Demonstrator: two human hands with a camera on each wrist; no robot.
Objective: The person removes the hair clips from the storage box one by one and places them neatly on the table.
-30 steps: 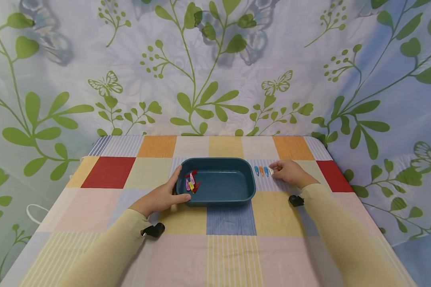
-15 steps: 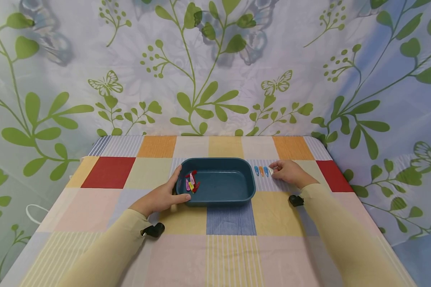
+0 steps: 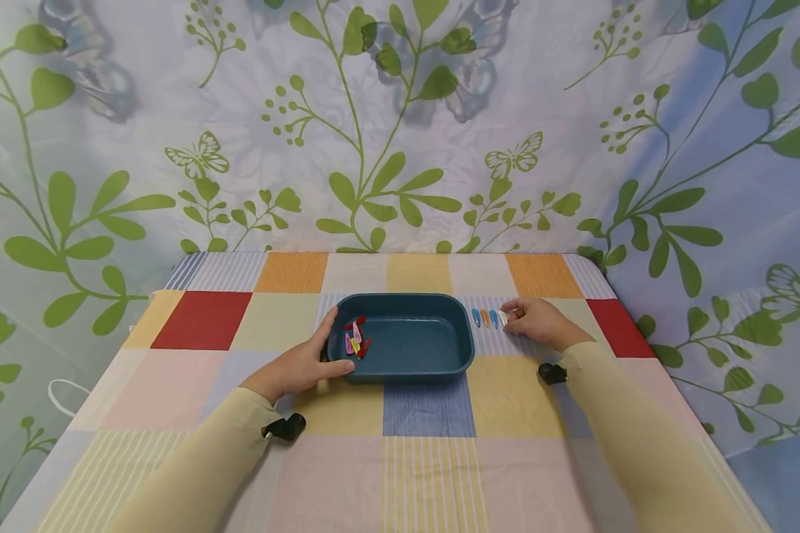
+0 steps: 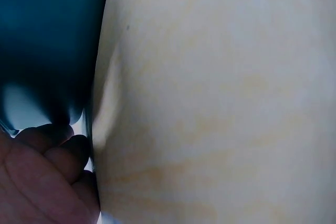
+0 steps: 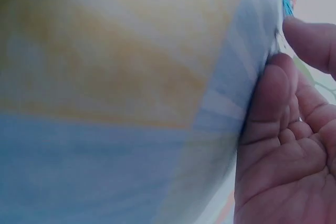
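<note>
The right hand (image 3: 536, 322) stays with fingertips close together at the white clip (image 3: 503, 317), though whether it pinches it I cannot tell. That clip ends a row on the surface (image 3: 427, 481), right of the tray (image 3: 420, 346), beside blue and orange clips (image 3: 485, 317). Hardly anything has shifted this past second, so the row seems no further along. The left hand (image 3: 300, 368) grips the tray's left end, near loose coloured clips (image 3: 356, 333).
</note>
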